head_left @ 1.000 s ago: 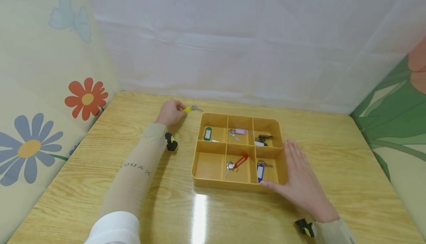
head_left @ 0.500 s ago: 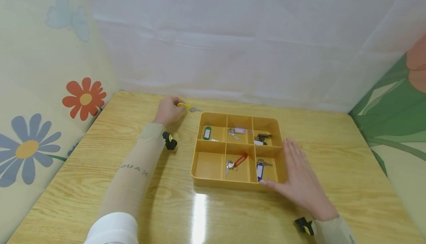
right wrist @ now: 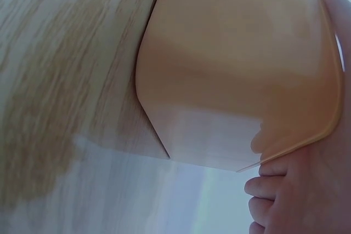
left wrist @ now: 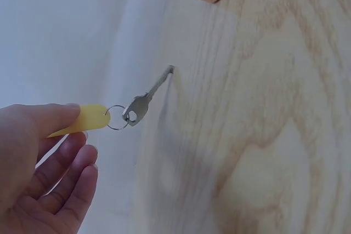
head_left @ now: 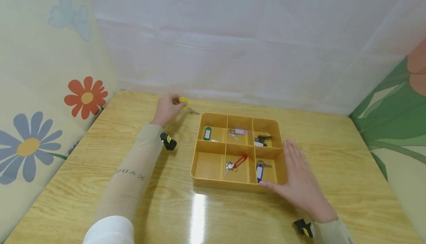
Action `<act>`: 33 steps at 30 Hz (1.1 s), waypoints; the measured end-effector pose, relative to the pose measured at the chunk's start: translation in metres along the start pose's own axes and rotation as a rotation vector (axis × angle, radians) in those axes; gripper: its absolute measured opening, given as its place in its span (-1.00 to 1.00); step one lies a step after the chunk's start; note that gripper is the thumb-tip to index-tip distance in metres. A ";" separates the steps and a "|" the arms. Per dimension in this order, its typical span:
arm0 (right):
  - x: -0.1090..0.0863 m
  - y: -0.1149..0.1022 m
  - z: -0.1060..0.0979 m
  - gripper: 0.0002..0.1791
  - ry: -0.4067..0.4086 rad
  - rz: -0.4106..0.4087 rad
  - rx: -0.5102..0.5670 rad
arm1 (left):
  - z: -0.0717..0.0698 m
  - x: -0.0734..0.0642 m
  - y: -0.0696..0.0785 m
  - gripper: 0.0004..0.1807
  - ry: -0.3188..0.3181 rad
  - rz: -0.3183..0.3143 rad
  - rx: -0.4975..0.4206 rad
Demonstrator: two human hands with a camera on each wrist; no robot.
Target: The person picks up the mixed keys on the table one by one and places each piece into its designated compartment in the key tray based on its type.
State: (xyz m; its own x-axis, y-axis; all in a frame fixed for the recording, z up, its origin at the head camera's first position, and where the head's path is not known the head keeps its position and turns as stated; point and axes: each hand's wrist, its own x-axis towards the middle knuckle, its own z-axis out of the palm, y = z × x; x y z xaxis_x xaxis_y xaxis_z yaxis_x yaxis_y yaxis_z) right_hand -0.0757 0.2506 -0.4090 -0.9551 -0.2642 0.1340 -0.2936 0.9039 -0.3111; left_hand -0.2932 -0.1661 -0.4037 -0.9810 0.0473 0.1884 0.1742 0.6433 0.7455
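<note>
Beyond the box's back left corner, my left hand [head_left: 166, 109] pinches a yellow key tag [left wrist: 93, 118] between thumb and fingers. A ring links the tag to a silver key [left wrist: 140, 105], which slants down with its tip at or just above the tabletop; contact is unclear. My right hand [head_left: 304, 181] rests against the front right corner of a yellow-orange divided box [head_left: 226, 185], fingers straight along the right wall and thumb at the front rim. Inside lie tagged keys: green tag [head_left: 208, 133], lilac tag [head_left: 240, 131], black tag [head_left: 260, 143], red tag [head_left: 240, 161], blue tag [head_left: 259, 172].
The box stands on a wood-grain table [head_left: 159, 207]. Behind it hangs a white cloth backdrop [head_left: 233, 51], with a flower-printed panel [head_left: 33, 70] on the left and another printed panel [head_left: 399, 125] on the right. Black camera mounts sit at both wrists.
My left hand has lifted the yellow tag off the tabletop and moved slightly back and left, so the key now hangs tilted downward. The right hand and the box have stayed put.
</note>
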 end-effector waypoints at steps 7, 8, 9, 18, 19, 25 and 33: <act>-0.002 0.001 0.000 0.45 -0.003 0.007 -0.005 | -0.001 -0.003 0.004 -0.75 0.013 0.002 -0.023; -0.002 0.001 0.000 0.45 -0.004 0.007 -0.004 | -0.001 -0.004 0.005 -0.75 0.014 0.002 -0.024; -0.003 0.001 0.000 0.44 -0.007 0.007 -0.004 | -0.002 -0.004 0.006 -0.74 0.015 0.004 -0.029; 0.000 -0.001 -0.002 0.44 -0.009 0.005 0.008 | -0.009 -0.007 0.012 -0.77 0.078 0.067 -0.070; 0.000 -0.001 -0.001 0.44 -0.006 0.004 0.007 | -0.009 -0.008 0.013 -0.77 0.083 0.072 -0.071; 0.000 -0.001 -0.001 0.44 -0.010 0.003 0.006 | -0.011 -0.011 0.017 -0.79 0.100 0.095 -0.094; 0.001 -0.001 0.000 0.43 -0.006 0.010 0.008 | -0.013 -0.015 0.023 -0.80 0.114 0.122 -0.097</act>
State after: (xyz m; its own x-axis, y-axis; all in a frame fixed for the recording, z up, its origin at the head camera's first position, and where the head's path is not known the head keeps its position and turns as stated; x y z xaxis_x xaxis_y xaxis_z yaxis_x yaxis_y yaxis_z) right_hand -0.0761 0.2498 -0.4090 -0.9582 -0.2574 0.1251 -0.2846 0.9036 -0.3203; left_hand -0.2738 -0.1621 -0.3812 -0.9368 0.0301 0.3486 0.3044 0.5615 0.7695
